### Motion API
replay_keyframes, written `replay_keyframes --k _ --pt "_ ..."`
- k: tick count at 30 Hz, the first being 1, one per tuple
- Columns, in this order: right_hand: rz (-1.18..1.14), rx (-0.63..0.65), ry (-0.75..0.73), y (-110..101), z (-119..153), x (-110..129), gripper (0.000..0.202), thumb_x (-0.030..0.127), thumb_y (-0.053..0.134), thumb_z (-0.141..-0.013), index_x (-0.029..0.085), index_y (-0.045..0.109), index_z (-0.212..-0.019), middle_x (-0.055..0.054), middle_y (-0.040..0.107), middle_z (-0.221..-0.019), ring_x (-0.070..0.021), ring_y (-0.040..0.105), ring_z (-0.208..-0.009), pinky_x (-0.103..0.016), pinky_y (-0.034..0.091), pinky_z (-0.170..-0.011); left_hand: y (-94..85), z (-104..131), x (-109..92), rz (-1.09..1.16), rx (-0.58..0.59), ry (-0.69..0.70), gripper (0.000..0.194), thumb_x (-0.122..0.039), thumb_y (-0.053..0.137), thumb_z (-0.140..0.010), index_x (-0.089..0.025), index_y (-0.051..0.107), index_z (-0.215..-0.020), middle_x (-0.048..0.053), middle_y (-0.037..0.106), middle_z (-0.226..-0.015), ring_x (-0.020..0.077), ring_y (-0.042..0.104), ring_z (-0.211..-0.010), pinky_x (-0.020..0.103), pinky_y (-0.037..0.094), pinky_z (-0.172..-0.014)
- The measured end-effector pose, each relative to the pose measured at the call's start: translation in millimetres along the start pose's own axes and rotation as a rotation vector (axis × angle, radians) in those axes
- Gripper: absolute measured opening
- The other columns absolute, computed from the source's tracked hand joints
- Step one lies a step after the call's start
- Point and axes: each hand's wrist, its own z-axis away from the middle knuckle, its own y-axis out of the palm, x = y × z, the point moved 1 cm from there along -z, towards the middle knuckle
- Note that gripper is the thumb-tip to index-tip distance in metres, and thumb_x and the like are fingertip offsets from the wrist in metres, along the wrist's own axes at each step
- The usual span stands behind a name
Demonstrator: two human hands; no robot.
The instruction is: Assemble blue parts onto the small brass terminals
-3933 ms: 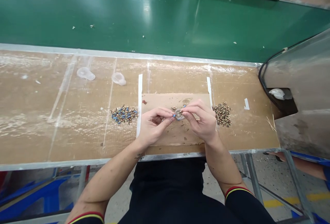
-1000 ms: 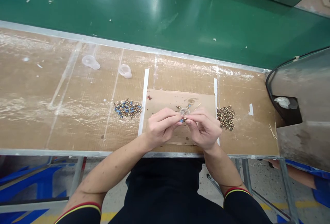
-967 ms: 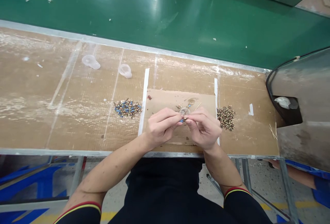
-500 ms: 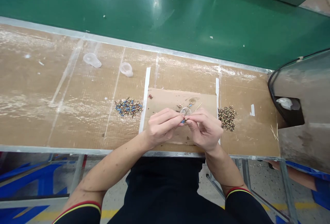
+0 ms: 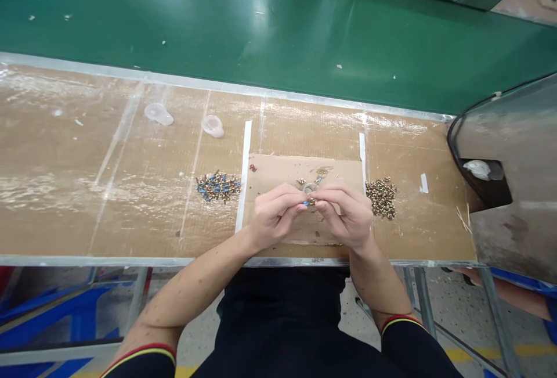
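Observation:
Over a cardboard sheet (image 5: 278, 172), my left hand (image 5: 277, 213) pinches a small blue and brass part (image 5: 306, 203). My right hand (image 5: 347, 213) meets it fingertip to fingertip, closed on the brass end of what looks like the same part; the fingers cover most of it. Just beyond the fingertips stands a small clear round cup (image 5: 309, 188). A few loose brass and blue pieces (image 5: 318, 180) lie near the cup. To the left is a pile of blue and brass parts (image 5: 218, 186), and to the right a pile of brass parts (image 5: 382, 198).
Two translucent plastic cups (image 5: 213, 126) lie at the back left. White tape strips (image 5: 244, 177) edge the cardboard sheet. Thin sticks (image 5: 463, 219) lie at the right, near a metal housing (image 5: 513, 192) with a black cable. A green surface (image 5: 217, 29) runs along the back.
The view has shifted slightly. The fingers of my left hand have changed their bend around the small part, and both hands still meet near the cup. A thin stick near my right hand is less visible.

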Motion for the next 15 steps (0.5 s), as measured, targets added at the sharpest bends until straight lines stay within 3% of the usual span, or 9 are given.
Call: replay_keyframes --k 15 --pt "0.088 0.035 -0.003 2.4 0.6 5.9 0.013 0.012 0.061 -0.094 0.020 0.070 -0.094 -0.004 0.074 -0.078 -0.0154 0.067 -0.067 -0.029 0.058 -0.060 -1.4 -0.8 -0.2 -0.133 0.022 0.069 0.010 -0.019 0.056 -0.100 -0.017 0.066 -0.100 0.006 0.071 -0.083 0.0143 0.067 -0.075 0.026 0.059 -0.067"
